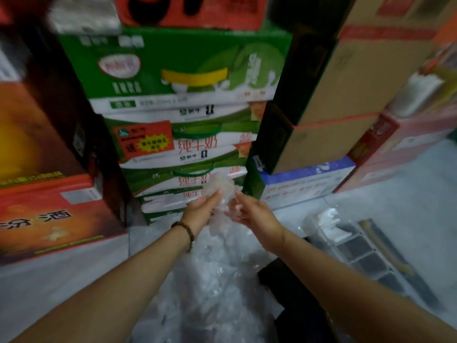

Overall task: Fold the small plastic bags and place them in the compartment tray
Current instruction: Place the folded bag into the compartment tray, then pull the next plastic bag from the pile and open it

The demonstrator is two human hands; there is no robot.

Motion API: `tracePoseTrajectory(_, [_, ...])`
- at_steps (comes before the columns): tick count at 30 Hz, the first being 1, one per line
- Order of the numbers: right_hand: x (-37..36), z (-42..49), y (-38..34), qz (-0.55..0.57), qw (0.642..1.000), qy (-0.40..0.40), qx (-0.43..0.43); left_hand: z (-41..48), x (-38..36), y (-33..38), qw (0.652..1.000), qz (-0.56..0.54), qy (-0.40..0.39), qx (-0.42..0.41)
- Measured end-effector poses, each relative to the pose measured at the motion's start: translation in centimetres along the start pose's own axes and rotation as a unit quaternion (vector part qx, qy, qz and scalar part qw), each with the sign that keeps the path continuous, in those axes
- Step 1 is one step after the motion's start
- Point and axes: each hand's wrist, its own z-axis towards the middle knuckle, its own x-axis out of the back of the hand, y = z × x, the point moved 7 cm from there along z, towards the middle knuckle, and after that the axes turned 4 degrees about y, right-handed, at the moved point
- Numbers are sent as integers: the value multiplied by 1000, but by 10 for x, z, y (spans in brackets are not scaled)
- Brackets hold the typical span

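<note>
From the head camera we see both hands raised to the left of and beyond the compartment tray (362,256), which sits on the floor by the right forearm. The small plastic bag (218,186) is held between them, still a crumpled wad and not yet flat.

Our left hand (201,209), with a beaded bracelet (186,230) on its wrist, has its fingers curled round the wad. Our right hand (254,214) appears to pinch the bag's tray-side edge between thumb and fingertips, though blur hides the exact contact.

The bag's length runs roughly up and down: its bulk swells above the fingertips and the rest trails toward the heap of loose plastic bags (212,280), which lies left of the tray between our forearms.

We judge the fold has not begun. The bag must first be pulled open crosswise, with the right hand drawing toward the tray and the left away from it.

The right hand is the one nearer the tray, so it should make the placing. White folded bags (331,224) already fill the tray's far compartment, and the nearer compartments look dark. Stacked milk cartons (183,149) stand beyond the hands, left of the tray.
</note>
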Motion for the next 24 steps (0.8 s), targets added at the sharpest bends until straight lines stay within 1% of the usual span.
tracePoseTrajectory(2, [0,-27,-35,-13,998,3,61,-15,8,31,999,4,18,-45])
tracePoseTrajectory(4, [5,-54,-61,-18,994,40,104,-38,17,66,994,33,37,-96])
tracePoseTrajectory(6, [8,-80,-81,-2,991,59,120,-62,24,93,987,46,49,-142])
tracePoseTrajectory(9, [8,-117,-104,1,988,52,144,-99,33,119,983,34,51,-173])
tracePoseTrajectory(13, [12,-163,-128,-14,978,59,202,-145,52,143,960,22,121,-251])
tracePoseTrajectory(15, [11,-180,-135,-33,973,51,222,-162,54,149,949,52,106,-292])
tracePoseTrajectory(17, [11,-191,-138,-40,972,37,230,-174,46,150,938,117,51,-323])
tracePoseTrajectory(19, [10,-198,-138,-43,972,24,229,-181,40,144,929,143,10,-341])
tracePoseTrajectory(20, [10,-199,-138,-41,973,20,226,-184,39,142,929,134,6,-346])
tracePoseTrajectory(22, [10,-200,-137,-35,976,16,214,-186,40,140,928,104,23,-357])
tracePoseTrajectory(24, [8,-200,-135,-40,977,10,208,-187,41,141,933,67,27,-351])
